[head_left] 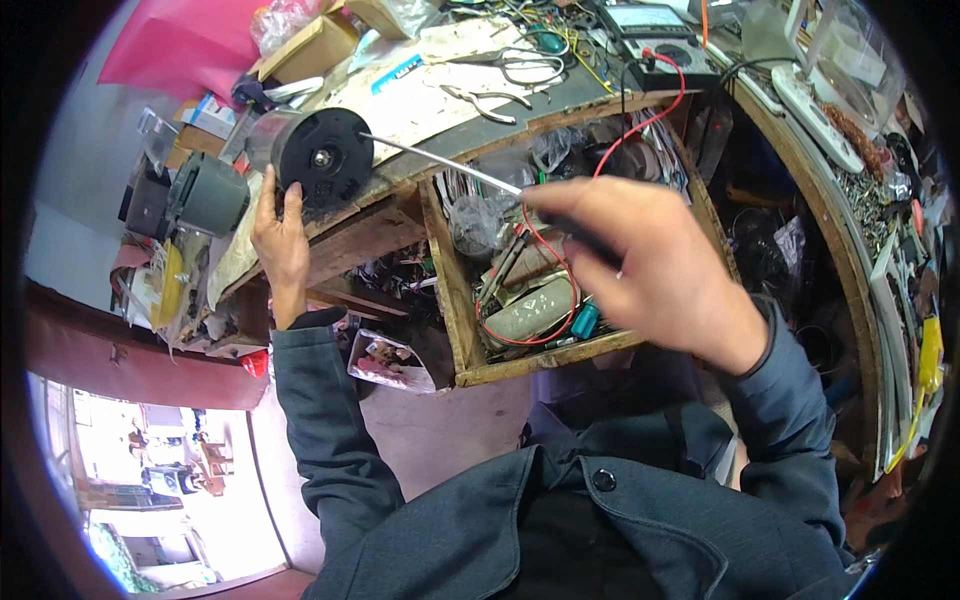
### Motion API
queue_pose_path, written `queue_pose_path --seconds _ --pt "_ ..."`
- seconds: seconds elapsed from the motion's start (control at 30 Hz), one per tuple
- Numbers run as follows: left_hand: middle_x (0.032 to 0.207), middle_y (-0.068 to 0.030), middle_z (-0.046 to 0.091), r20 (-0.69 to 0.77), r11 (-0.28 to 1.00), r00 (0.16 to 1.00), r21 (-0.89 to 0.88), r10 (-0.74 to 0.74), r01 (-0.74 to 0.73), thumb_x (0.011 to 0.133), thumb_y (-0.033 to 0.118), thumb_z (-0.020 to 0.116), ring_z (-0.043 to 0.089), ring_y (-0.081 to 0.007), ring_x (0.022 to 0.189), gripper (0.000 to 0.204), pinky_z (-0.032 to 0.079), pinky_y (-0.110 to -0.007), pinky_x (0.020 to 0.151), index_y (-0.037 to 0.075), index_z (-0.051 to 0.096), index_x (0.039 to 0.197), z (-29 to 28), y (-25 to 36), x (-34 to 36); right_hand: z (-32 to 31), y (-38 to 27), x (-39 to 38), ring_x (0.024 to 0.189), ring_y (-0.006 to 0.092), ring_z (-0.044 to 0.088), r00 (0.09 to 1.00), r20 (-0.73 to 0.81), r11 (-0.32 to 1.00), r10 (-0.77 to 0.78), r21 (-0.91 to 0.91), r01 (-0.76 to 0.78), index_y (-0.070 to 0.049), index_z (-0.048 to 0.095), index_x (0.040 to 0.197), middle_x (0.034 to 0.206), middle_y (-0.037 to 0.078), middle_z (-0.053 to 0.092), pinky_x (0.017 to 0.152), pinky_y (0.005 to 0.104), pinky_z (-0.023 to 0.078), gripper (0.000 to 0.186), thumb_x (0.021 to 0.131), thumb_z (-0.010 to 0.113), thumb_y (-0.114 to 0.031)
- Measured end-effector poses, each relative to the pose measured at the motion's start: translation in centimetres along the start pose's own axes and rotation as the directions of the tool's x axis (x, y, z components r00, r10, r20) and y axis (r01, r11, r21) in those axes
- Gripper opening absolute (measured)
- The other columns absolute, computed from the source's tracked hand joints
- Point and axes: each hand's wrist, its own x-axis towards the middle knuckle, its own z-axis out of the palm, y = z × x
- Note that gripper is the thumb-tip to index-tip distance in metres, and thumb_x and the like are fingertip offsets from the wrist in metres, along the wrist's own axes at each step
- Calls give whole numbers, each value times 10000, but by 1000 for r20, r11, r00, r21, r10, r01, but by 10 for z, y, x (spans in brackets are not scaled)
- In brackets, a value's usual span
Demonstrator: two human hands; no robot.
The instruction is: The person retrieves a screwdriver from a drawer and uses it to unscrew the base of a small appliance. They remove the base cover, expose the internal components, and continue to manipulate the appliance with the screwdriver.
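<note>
My left hand (281,236) grips the lower edge of a round appliance base (318,190), a silvery cylinder with a black end face and a metal hub at its middle. It is tipped on its side at the bench edge, black face toward me. In my right hand (665,265) is a screwdriver (445,160) with a long metal shaft, the fingers closed round its dark handle. The shaft's tip meets the upper right rim of the black face. My right hand is slightly blurred and hangs above the open drawer.
On the workbench (400,120) lie scissors (530,68), pliers (487,103) and an analogue multimeter (655,45) with a red lead. Below, an open wooden drawer (560,357) holds tools and plastic bags. A grey-green housing (208,195) stands at the left; clutter covers the right-hand bench.
</note>
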Motion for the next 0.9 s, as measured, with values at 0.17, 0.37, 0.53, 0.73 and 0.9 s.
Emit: queue_pose_path --seconds 0.17,0.37,0.53,0.73,0.9 --pt "1284 -230 699 -38 999 998 37 40 -39 983 254 697 677 -253 1165 517 492 -348 1000 30 587 1436 1 -8 1 -36 17 30 453 48 492 655 615 206 439 641 -739 21 551 1398 886 118 732 354 188 321 462 944 603 -44" --pt "1148 -195 745 5 999 1000 -54 -1 2 971 225 715 693 -192 1005 516 523 -334 910 16 593 1426 -1 4 2 -34 14 31 688 227 683 958 285 861 -37 -478 176 -51 680 1287 813 150 683 577 337 524 478 810 688 -78" --pt "1164 -211 740 -9 998 1000 -54 17 -17 971 221 716 707 -222 1020 502 523 -341 916 -5 603 1404 -6 -11 -1 -30 -26 32 751 238 674 971 165 747 -174 -620 239 -114 707 1259 887 77 678 598 342 522 440 821 723 -79" --pt "1211 -148 732 -8 987 990 89 139 -137 1008 267 685 672 -158 1090 539 519 -309 934 30 555 1475 4 -14 7 5 -15 6 737 110 585 907 -395 909 145 415 36 29 694 1075 899 64 665 642 246 446 222 979 641 -164" --pt "1254 -193 709 -5 988 993 101 116 -115 998 266 688 673 -227 1121 530 507 -341 972 11 571 1448 -3 -10 1 23 -26 -19 695 88 545 822 -406 894 398 371 -250 -6 626 1203 853 62 630 613 245 421 263 978 682 -128"
